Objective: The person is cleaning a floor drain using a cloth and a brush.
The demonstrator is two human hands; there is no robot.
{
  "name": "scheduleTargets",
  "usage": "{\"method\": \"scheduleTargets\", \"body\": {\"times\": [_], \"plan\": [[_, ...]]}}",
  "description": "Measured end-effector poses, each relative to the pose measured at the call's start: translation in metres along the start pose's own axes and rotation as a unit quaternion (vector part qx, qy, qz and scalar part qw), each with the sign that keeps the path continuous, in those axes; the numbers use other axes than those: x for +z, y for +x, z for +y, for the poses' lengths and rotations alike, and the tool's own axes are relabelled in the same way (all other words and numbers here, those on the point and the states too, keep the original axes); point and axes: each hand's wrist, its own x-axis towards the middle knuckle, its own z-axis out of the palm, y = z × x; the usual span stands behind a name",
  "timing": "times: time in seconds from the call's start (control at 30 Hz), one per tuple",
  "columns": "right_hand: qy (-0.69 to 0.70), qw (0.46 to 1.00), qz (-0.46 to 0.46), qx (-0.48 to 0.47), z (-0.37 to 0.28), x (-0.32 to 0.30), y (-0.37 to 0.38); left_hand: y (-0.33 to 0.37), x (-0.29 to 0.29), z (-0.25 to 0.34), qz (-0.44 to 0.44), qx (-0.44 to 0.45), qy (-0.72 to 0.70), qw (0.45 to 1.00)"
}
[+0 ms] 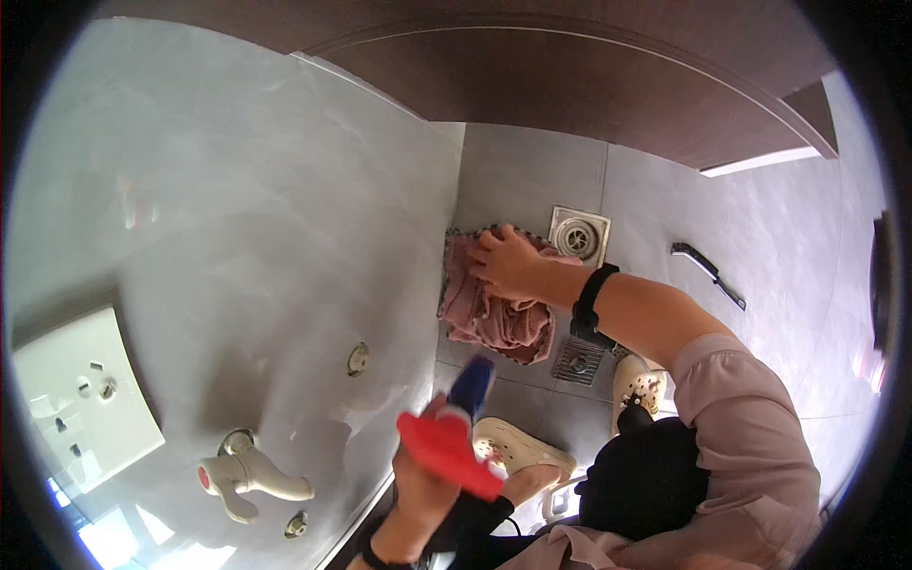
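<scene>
My right hand (506,261) presses flat on a pink cloth (494,313) bunched on the grey floor tiles where they meet the wall. A black band sits on that wrist (591,302). My left hand (423,484) is held close under the camera, gripping a spray bottle with a red trigger head (446,451) and a blue part (472,383) pointing toward the cloth.
A square floor drain (579,235) lies just beyond the cloth and a second grate (578,361) nearer me. A white tap (249,475) and a white wall socket (81,399) are on the grey wall at left. A dark handled tool (708,273) lies on the floor; white clogs (518,446) on my feet.
</scene>
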Motion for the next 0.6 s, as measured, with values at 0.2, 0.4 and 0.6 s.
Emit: {"method": "scheduleTargets", "body": {"times": [0.2, 0.4, 0.6], "plan": [[0.015, 0.978, -0.019, 0.209, 0.064, -0.041, 0.045, -0.013, -0.015, 0.01, -0.031, 0.093, 0.211, 0.973], [0.085, 0.952, 0.08, 0.283, 0.131, -0.032, 0.078, -0.012, -0.016, 0.015, -0.057, 0.043, 0.174, 0.982], [0.092, 0.942, 0.031, 0.322, 0.115, -0.048, 0.091, -0.005, -0.032, 0.023, -0.129, -0.032, 0.043, 0.99]]}}
